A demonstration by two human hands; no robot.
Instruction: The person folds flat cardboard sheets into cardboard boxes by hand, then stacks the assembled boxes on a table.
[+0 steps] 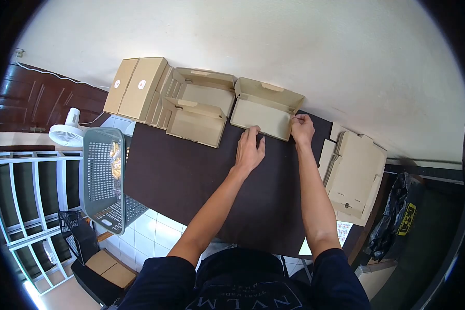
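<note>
An open cardboard box (266, 110) with its lid flap raised stands at the back of the dark table. My right hand (301, 129) is closed at the box's right end, fingers pinched on the edge by the corner. Against the box's front edge rest the fingertips of my left hand (250, 150), its thumb and fingers apart. Two more open boxes are just to the left: a rear box (204, 93) by the wall and a front box (195, 126) before it. What lies between my right fingertips is too small to make out.
Closed boxes (139, 85) with round white stickers stand at the table's back left. Flat cardboard blanks (356, 173) are stacked at the right, by a printed sheet (343, 231). A grey basket (120, 181) holding packets adjoins the left edge. A white fan (67, 133) stands beyond.
</note>
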